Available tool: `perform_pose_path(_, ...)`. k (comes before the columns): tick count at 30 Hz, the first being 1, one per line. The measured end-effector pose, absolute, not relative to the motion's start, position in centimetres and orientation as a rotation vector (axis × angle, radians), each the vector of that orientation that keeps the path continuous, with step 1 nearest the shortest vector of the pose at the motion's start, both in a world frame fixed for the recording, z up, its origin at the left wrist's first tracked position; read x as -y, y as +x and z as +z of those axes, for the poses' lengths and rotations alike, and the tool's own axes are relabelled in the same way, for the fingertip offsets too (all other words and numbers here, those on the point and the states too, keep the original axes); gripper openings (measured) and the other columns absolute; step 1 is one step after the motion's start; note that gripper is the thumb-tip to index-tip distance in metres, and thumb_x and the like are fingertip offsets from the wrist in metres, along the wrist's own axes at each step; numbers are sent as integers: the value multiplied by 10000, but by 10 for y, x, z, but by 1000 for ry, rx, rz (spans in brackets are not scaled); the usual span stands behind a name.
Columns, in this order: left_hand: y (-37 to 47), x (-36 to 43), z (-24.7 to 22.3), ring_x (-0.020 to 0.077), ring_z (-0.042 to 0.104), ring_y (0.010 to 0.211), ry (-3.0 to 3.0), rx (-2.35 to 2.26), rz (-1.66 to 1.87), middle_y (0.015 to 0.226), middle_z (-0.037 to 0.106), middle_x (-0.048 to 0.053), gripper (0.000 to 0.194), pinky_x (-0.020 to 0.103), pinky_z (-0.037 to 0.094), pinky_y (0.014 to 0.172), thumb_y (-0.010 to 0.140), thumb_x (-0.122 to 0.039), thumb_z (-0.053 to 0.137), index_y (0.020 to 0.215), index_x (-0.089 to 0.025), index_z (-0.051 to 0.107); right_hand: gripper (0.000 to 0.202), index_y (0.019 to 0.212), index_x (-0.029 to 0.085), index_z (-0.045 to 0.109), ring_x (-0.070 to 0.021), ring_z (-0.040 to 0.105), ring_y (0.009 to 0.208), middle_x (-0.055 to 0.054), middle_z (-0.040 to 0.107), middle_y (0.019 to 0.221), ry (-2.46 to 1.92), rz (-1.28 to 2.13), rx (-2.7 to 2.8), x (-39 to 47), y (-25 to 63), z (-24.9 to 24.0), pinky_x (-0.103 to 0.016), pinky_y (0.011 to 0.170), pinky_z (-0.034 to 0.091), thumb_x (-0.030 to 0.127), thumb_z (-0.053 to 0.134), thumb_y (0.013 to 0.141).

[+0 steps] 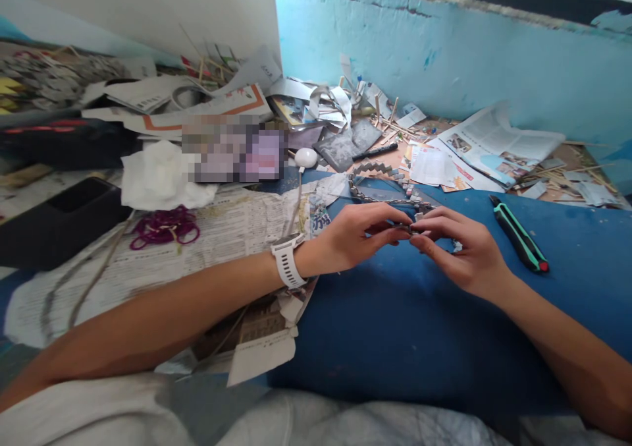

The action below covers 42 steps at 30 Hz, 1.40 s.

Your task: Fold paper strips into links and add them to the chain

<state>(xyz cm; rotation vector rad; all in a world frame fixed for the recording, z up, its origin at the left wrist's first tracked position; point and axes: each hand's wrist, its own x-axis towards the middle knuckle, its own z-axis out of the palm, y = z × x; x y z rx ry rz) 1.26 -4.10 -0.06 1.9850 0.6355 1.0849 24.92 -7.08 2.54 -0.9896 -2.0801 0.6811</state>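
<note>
My left hand (353, 235) and my right hand (461, 245) meet fingertip to fingertip over the blue tabletop (395, 340). Both pinch a small, thin greyish strip (407, 228), mostly covered by the fingers. Just beyond them lies a zigzag chain (378, 169) that looks woven from folded paper. It loops round and passes behind my right hand, where a pale bit shows. Whether the strip joins the chain, I cannot tell. A white watch is on my left wrist. A black and green utility knife (518, 234) lies right of my right hand.
Newspaper (237, 235) spreads under my left arm, with purple string (165, 228) on it. A black case (64, 219), white tissue (153, 176) and a white earbud case (306, 158) on a cable stand left. Paper scraps and thin sticks (390, 120) lie along the blue wall.
</note>
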Motion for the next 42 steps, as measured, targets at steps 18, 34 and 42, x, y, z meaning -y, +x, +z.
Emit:
perform_pose_path(18, 6, 39, 9, 111, 718, 764, 2080, -526, 874, 896, 745, 49, 117, 191, 602, 717, 928, -171, 652, 1030, -151, 705, 95, 1055, 223, 739, -149, 672, 809, -45, 702, 994, -996, 616, 2207, 71, 252, 25, -282, 680, 545, 206, 688, 976)
perform_pose_path(34, 7, 37, 5, 139, 748, 872, 2031, -718, 940, 999, 768, 60, 200, 231, 628, 802, 965, -282, 682, 1121, -160, 708, 193, 1059, 275, 578, -241, 804, 958, -37, 812, 1068, -1186, 563, 1765, 76, 244, 11, -373, 832, 659, 243, 728, 943)
perform_pose_path(42, 6, 38, 4, 172, 734, 936, 2115, -728, 838, 1071, 771, 75, 284, 274, 611, 847, 948, -355, 723, 1159, -165, 707, 252, 1141, 272, 623, -231, 816, 903, -34, 828, 1026, -1155, 295, 1949, 77, 243, 10, -305, 745, 635, 213, 738, 925)
